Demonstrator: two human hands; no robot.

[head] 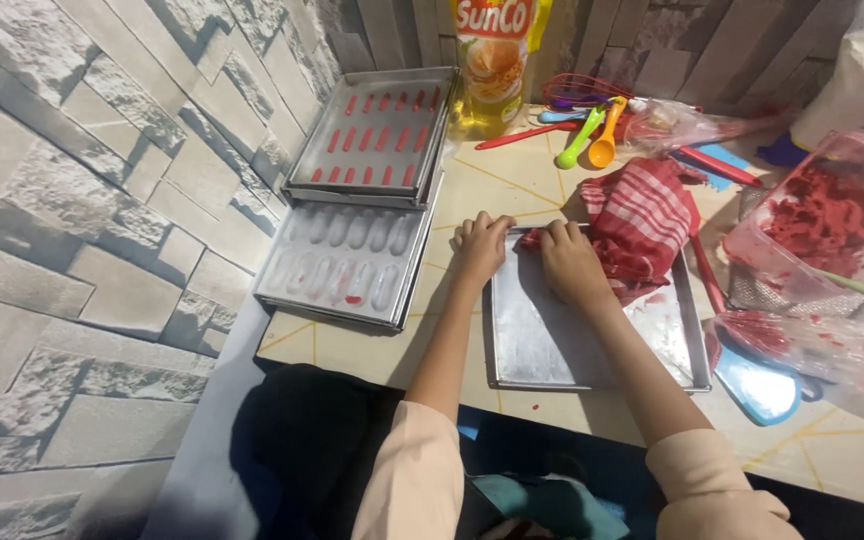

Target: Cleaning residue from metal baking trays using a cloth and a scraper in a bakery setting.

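My left hand [479,247] rests on the far left corner of a flat metal baking tray [552,340], fingers curled over its rim. On the tray's far edge my right hand [569,262] presses down, gripping the edge of a red and white checked cloth [642,225] that lies bunched over the tray's far right part. The tray surface near me is bare and shiny.
To the left, two metal trays [347,262] [372,135] hold rows of red finger-shaped strips. A yellow oil pouch [492,60] stands at the back. Coloured spoons [592,135], a clear container of red dough [827,225] and a blue scraper [762,385] lie at right. A stone-pattern wall runs along the left.
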